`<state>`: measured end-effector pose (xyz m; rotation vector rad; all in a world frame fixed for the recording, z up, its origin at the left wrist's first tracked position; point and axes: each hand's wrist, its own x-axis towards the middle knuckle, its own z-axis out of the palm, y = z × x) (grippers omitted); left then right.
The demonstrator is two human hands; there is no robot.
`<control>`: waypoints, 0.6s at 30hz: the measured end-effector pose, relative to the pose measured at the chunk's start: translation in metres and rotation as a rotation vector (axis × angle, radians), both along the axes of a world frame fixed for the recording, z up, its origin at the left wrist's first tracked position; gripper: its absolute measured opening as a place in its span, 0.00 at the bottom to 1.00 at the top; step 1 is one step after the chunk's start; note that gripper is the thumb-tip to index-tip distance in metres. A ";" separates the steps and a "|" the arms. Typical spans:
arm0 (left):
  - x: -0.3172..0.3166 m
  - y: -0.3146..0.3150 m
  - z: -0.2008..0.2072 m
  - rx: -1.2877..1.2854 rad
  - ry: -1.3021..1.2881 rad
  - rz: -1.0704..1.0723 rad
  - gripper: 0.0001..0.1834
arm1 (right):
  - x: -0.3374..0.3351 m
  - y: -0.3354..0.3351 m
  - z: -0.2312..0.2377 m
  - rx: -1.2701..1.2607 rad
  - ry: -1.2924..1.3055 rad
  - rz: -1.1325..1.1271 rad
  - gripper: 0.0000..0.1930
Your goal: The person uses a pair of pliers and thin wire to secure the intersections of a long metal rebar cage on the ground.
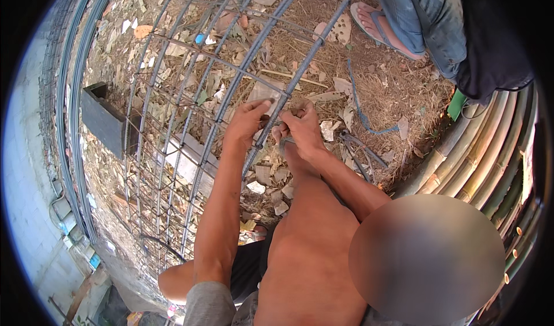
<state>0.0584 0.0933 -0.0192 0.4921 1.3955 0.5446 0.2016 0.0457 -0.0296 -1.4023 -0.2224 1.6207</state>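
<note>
I note the left hand (247, 123) and right hand (302, 127), fingers curled at the cage's (248, 61) outer bar (306, 64), mid-frame, whether gripping wire I cannot tell; I judge any tie there wants bars held flush and an even, snug twist.

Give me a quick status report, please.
Bare left hand, bare right hand: one either side of long grey steel bar on grid-like metal cage; exact grip unclear. Dark metal two-handled tool lying right of right hand. Nothing visibly blocking.
</note>
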 end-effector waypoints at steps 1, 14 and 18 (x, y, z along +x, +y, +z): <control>-0.009 -0.004 -0.009 0.006 -0.008 -0.103 0.21 | -0.001 0.003 0.004 -0.008 0.030 -0.015 0.15; 0.023 0.008 -0.011 0.439 0.509 -0.410 0.18 | 0.066 -0.067 0.012 0.156 -0.443 0.888 0.23; 0.023 0.005 -0.016 0.491 0.513 -0.235 0.20 | 0.067 -0.062 0.005 0.005 -0.554 0.850 0.19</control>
